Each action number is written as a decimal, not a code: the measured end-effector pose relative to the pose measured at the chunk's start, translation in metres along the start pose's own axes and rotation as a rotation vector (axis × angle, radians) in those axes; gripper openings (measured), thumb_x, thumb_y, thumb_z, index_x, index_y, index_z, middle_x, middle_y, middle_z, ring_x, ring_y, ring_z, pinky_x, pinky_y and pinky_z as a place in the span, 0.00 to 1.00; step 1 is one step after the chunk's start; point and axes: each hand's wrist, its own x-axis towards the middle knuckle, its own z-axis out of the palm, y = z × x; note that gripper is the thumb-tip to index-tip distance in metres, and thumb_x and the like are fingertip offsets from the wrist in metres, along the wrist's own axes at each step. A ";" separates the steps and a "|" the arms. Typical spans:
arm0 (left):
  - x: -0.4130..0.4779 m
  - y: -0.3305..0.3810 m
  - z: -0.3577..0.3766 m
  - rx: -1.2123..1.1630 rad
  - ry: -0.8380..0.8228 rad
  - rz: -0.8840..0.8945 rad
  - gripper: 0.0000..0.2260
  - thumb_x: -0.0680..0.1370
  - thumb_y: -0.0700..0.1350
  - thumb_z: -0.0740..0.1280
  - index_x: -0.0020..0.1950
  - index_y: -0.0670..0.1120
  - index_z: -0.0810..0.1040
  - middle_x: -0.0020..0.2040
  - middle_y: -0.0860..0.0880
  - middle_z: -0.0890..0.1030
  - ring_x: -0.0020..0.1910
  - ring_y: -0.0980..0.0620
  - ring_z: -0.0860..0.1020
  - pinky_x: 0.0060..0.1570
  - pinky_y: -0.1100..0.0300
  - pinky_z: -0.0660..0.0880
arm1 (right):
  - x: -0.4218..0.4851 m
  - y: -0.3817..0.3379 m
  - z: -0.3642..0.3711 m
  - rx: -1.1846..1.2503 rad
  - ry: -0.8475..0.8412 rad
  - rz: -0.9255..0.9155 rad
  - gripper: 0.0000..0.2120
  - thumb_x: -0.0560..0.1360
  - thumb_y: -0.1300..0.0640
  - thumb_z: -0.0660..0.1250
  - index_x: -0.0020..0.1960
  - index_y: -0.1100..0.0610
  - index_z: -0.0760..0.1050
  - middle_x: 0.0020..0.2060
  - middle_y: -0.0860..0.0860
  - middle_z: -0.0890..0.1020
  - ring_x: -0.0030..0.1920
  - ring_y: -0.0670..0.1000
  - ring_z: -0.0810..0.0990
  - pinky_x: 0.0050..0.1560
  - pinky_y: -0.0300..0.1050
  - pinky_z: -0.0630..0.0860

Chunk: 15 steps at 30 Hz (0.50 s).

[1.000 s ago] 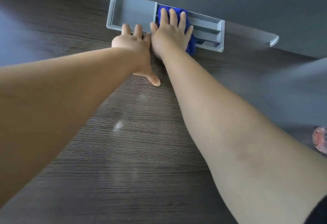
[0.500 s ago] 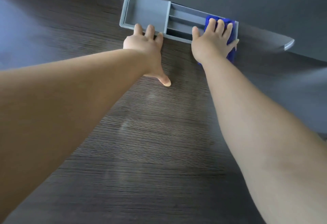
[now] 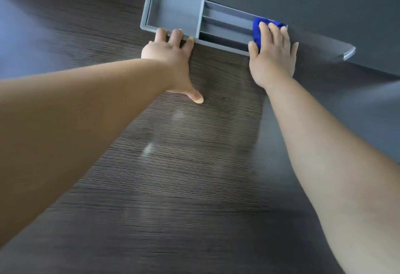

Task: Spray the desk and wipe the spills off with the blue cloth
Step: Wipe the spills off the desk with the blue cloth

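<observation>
Blue cloth [image 3: 258,32] lies bunched under the flat, spread right hand [image 3: 273,57] at the right end of the grey plastic compartment tray [image 3: 173,11], so press evenly while the open left hand [image 3: 171,57], holding nothing, braces on the dark wood-grain table [image 3: 173,176].

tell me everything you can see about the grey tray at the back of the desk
The grey tray looks like matte plastic, set into the dark wood-grain desk at its far edge. It has one wide open compartment and several narrow slots. Left hand fingers rest on its front rim; the right hand presses the blue cloth onto its right end.
</observation>
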 end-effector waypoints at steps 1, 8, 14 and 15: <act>-0.001 0.000 0.000 -0.004 0.000 0.004 0.58 0.57 0.72 0.70 0.77 0.51 0.47 0.75 0.49 0.52 0.74 0.44 0.51 0.60 0.48 0.69 | -0.001 -0.003 0.001 0.001 0.001 0.023 0.25 0.82 0.46 0.46 0.77 0.51 0.50 0.76 0.48 0.52 0.76 0.53 0.45 0.74 0.60 0.43; 0.001 0.001 -0.001 0.000 0.012 0.004 0.58 0.56 0.72 0.71 0.77 0.50 0.49 0.75 0.48 0.54 0.73 0.43 0.51 0.61 0.48 0.68 | 0.002 -0.076 0.000 0.057 -0.023 0.077 0.27 0.80 0.42 0.46 0.76 0.51 0.52 0.76 0.49 0.52 0.76 0.56 0.45 0.73 0.61 0.43; -0.001 0.000 0.001 -0.015 0.019 0.008 0.56 0.56 0.71 0.71 0.76 0.50 0.52 0.74 0.49 0.56 0.73 0.43 0.53 0.62 0.49 0.67 | -0.001 -0.113 0.001 0.132 -0.052 -0.113 0.25 0.82 0.45 0.45 0.77 0.48 0.49 0.76 0.46 0.51 0.76 0.53 0.44 0.74 0.56 0.44; -0.001 0.000 0.000 -0.018 0.019 0.008 0.56 0.56 0.71 0.71 0.76 0.51 0.51 0.74 0.49 0.55 0.73 0.44 0.53 0.61 0.49 0.68 | 0.000 -0.104 0.001 0.099 -0.045 -0.157 0.24 0.82 0.46 0.45 0.77 0.48 0.48 0.76 0.45 0.51 0.76 0.53 0.45 0.74 0.54 0.46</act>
